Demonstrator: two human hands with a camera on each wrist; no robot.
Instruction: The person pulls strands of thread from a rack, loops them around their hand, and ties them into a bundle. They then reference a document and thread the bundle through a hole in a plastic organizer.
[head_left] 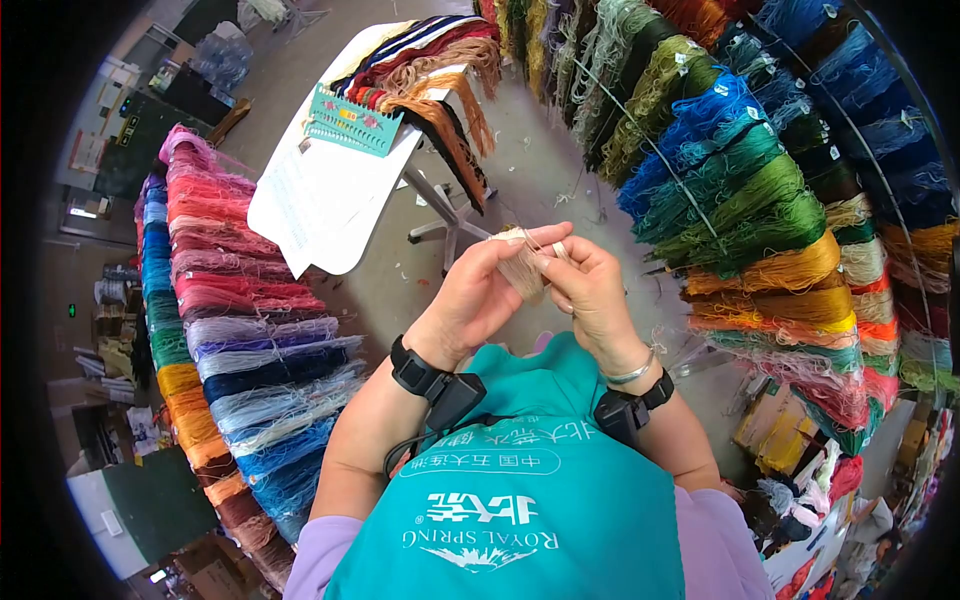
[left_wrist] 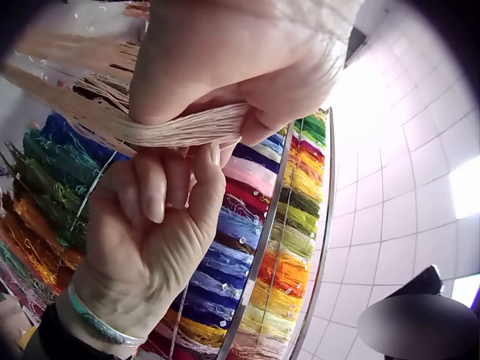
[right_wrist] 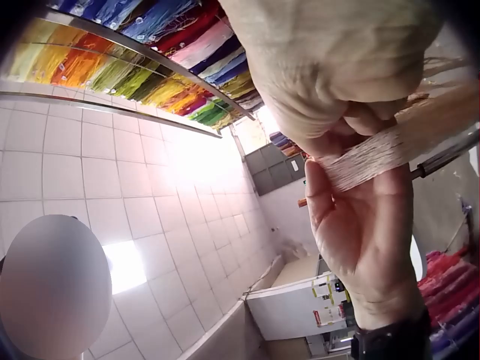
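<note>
A skein of beige thread (head_left: 525,272) stretches between both hands in front of the apron. In the head view my left hand (head_left: 468,300) holds its upper end between thumb and fingers. My right hand (head_left: 597,298), with a silver bangle at the wrist, pinches at the same end from the other side. Seen from the left wrist, the flat bundle of strands (left_wrist: 184,127) runs under the left thumb, and the right hand's fingertips meet its lower edge. From the right wrist, the strands (right_wrist: 375,159) cross the left fingers, while the right fingers are partly hidden behind its palm.
A white table (head_left: 385,200) ahead carries a teal colour card (head_left: 352,122), paper sheets (head_left: 300,195) and draped thread bundles (head_left: 440,60). Racks of coloured skeins stand close by on the left (head_left: 240,290) and right (head_left: 760,190). Cardboard boxes (head_left: 775,435) lie at the lower right.
</note>
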